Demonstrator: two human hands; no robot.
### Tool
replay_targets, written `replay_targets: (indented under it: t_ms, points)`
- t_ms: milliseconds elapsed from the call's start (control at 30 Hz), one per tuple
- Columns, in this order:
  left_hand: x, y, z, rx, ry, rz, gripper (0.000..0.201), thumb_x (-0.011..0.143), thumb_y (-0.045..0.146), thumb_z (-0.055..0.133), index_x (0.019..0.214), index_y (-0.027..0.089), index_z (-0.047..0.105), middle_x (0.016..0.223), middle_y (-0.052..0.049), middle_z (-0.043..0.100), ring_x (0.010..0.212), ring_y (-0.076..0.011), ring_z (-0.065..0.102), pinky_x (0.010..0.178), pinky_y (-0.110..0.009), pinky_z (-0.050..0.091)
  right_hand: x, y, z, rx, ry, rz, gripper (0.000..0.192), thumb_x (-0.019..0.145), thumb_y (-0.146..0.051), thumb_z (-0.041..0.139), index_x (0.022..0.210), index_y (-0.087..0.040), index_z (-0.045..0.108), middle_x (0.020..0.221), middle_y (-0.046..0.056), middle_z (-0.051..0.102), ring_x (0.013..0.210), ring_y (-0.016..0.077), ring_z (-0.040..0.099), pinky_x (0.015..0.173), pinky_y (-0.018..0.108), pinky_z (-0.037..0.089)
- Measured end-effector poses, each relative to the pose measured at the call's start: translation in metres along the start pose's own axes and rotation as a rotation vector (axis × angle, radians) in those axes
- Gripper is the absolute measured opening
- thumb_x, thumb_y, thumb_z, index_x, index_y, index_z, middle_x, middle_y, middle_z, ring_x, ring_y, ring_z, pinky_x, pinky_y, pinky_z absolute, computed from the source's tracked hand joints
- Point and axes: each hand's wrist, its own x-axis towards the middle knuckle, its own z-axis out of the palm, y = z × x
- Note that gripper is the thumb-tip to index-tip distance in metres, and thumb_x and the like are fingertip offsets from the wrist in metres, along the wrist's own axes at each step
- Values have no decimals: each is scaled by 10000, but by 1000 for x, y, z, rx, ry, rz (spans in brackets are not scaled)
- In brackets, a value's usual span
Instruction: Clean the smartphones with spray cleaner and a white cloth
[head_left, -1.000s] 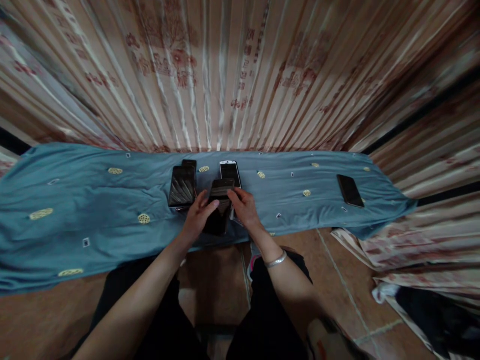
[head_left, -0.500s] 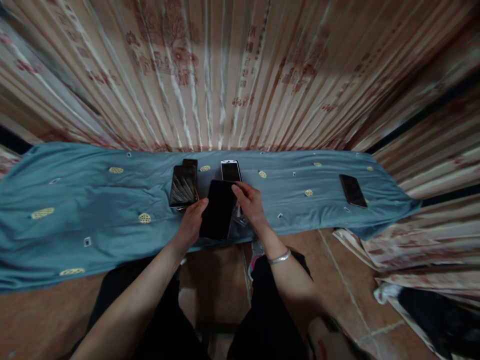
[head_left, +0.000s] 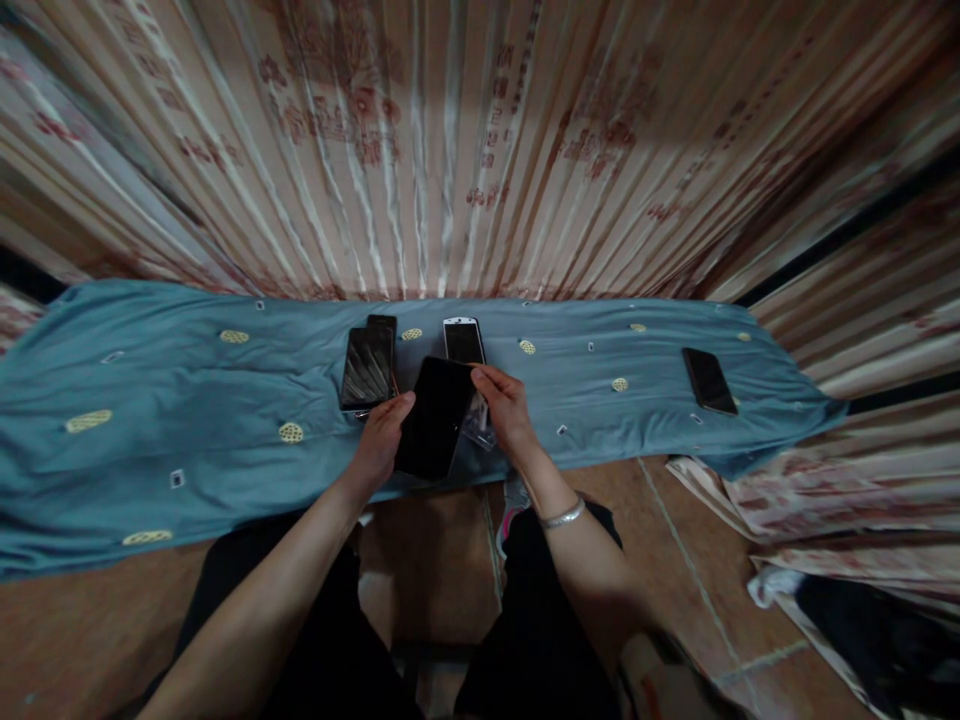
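A black tablet-like device with a dark screen is held tilted above the near edge of the cloth-covered surface. My left hand grips its left side, thumb on the front. At its upper right corner, my right hand is closed with thumb and fingers pinched; the fingers behind are hidden. Just beyond the device lies a white-framed phone, partly covered by it. Left of it, a dark phone with a streaked screen rests over another dark phone. Something clear, like plastic, shows below my right hand.
The blue cloth with yellow pineapple prints covers a long, low surface. Toward its right end lies another black phone. A patterned curtain hangs behind. Tiled floor and a dark bundle are at lower right.
The black device has turned slightly clockwise, its lower end shifting left. My right hand has moved a little to the right at its corner. The other phones stay put.
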Motion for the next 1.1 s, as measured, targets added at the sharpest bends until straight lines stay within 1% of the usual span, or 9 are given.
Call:
replay_targets:
  t_ms: [100, 200, 333, 467, 600, 667, 767, 933, 1100]
  points:
    - [-1, 2, 1, 24, -30, 2, 522, 529, 621, 959, 781, 190, 807, 875, -73, 812, 1033, -301, 723, 966, -388, 558, -2, -3, 0, 72, -13, 17, 309, 795, -506, 816, 973, -257, 861, 964, 12, 850, 989, 240, 798, 931, 378, 633]
    - [-4, 5, 3, 37, -11, 22, 585, 461, 676, 946, 760, 196, 797, 881, -85, 817, 1071, -323, 718, 974, -406, 559, -4, -8, 0, 123, -36, 49, 366, 743, -551, 864, 969, -263, 869, 939, 4, 854, 961, 241, 801, 920, 373, 630]
    - [-8, 9, 4, 69, -47, 16, 625, 452, 725, 919, 741, 189, 778, 857, -84, 811, 1062, -329, 723, 1015, -432, 535, -7, -12, -2, 120, -56, 51, 426, 724, -623, 876, 971, -275, 876, 943, -1, 857, 958, 235, 790, 935, 362, 608]
    - [-9, 11, 4, 100, -60, -13, 648, 442, 780, 892, 710, 204, 762, 813, -69, 789, 960, -302, 713, 965, -421, 536, -7, -13, -3, -12, -56, -47, 402, 799, -622, 816, 977, -266, 866, 977, 6, 853, 977, 238, 767, 949, 368, 586]
    - [-8, 10, 6, 149, -24, 60, 630, 469, 773, 881, 742, 217, 767, 833, -53, 779, 1005, -296, 694, 972, -398, 527, -5, -12, -3, -204, -37, -172, 421, 872, -614, 723, 997, -229, 836, 976, 38, 840, 945, 238, 745, 883, 351, 582]
    - [-6, 9, 7, 158, -14, 70, 631, 481, 783, 863, 732, 214, 761, 820, -51, 769, 995, -297, 685, 965, -399, 527, -4, -12, -3, -260, -47, -202, 426, 900, -600, 684, 1034, -221, 823, 976, 46, 833, 929, 234, 740, 865, 348, 581]
    - [-4, 9, 7, 159, -18, 67, 610, 502, 762, 856, 728, 205, 753, 803, -54, 756, 988, -300, 685, 935, -397, 534, -3, -12, -5, -273, -88, -217, 413, 917, -580, 669, 1067, -223, 815, 1044, 53, 835, 997, 243, 748, 920, 357, 584]
    - [-4, 12, 4, 123, -12, 49, 553, 488, 690, 894, 717, 207, 752, 803, -51, 765, 1015, -305, 700, 1008, -407, 517, -4, -11, -7, -143, -117, -136, 397, 889, -559, 720, 1087, -233, 830, 1106, 47, 840, 1098, 265, 755, 1022, 393, 574]
    - [-6, 16, 3, 109, -77, 7, 533, 487, 690, 905, 651, 221, 713, 728, -45, 742, 895, -289, 700, 895, -397, 547, -7, -9, -6, 5, -113, -24, 385, 833, -553, 795, 1076, -260, 851, 1056, 19, 844, 1067, 257, 767, 1030, 407, 583]
